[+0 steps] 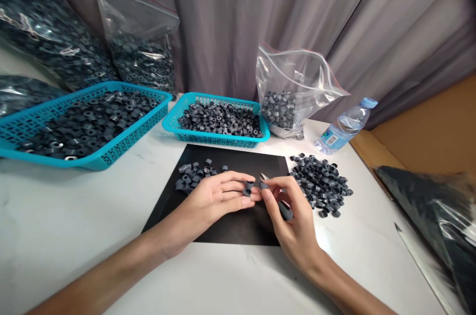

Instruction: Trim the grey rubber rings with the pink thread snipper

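Observation:
My left hand (213, 195) is over a black mat (241, 230), fingers extended to the right and slightly curled. Two small dark grey plastic rings (247, 192) rest between its thumb and fingers. Close beside it, my right hand (293, 216) pinches another grey ring (264, 185) between thumb and index finger. A pair of snips (285, 211) is also tucked in the right hand; its pointed metal tips show past the fingers, while most of the handle is hidden. A small heap of grey rings (191, 176) lies on the mat behind my left hand.
Right of the mat spreads a larger pile of rings (323, 181). Two blue baskets (215, 137) of grey parts stand behind, with zip bags (145, 62) and an open bag (280, 106). A water bottle (344, 126) leans at back right, near a cardboard box (431, 126).

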`<state>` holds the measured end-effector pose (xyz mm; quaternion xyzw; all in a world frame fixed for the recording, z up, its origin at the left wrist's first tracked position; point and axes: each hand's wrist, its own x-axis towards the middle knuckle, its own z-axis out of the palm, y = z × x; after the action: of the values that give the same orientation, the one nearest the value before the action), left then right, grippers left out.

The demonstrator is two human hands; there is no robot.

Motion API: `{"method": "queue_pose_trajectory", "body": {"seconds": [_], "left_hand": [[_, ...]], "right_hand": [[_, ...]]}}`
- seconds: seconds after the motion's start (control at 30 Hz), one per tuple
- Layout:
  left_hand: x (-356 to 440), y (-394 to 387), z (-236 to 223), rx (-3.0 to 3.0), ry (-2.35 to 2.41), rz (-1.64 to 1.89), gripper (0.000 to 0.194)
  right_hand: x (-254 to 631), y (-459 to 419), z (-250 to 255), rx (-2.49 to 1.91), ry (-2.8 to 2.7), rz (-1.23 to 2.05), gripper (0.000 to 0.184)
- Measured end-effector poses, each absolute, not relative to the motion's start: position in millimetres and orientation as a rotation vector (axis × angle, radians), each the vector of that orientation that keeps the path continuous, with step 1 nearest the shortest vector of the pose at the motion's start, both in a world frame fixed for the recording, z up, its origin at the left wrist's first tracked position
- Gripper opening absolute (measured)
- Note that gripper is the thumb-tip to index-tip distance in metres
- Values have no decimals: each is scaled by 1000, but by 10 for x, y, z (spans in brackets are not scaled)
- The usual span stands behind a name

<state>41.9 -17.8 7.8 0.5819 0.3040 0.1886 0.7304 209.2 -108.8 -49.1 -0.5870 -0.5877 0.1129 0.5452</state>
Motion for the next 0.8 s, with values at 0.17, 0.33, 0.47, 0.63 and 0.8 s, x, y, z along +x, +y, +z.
{"method": "queue_pose_trajectory", "body": {"seconds": [0.17, 0.33, 0.47, 0.63, 0.8], "left_hand": [[417, -176, 90, 1254, 646, 409, 38], [405, -202, 95, 1195, 678, 436, 34], [389, -230, 65, 1094, 676, 477, 30], [377, -234, 35, 1067, 680, 508, 29], [389, -240, -17, 1095, 691, 516, 32]], "right_hand": [[2076, -1083, -472, -1357, -1422, 271, 13], [2074, -1105, -453, -1350, -1500, 217, 14], [2076, -1141, -449, -1303, -1613, 187, 20], [2060, -1136, -438, -1296, -1689, 85, 24], [2040, -1088, -445, -1321, -1656, 36, 21]]}}
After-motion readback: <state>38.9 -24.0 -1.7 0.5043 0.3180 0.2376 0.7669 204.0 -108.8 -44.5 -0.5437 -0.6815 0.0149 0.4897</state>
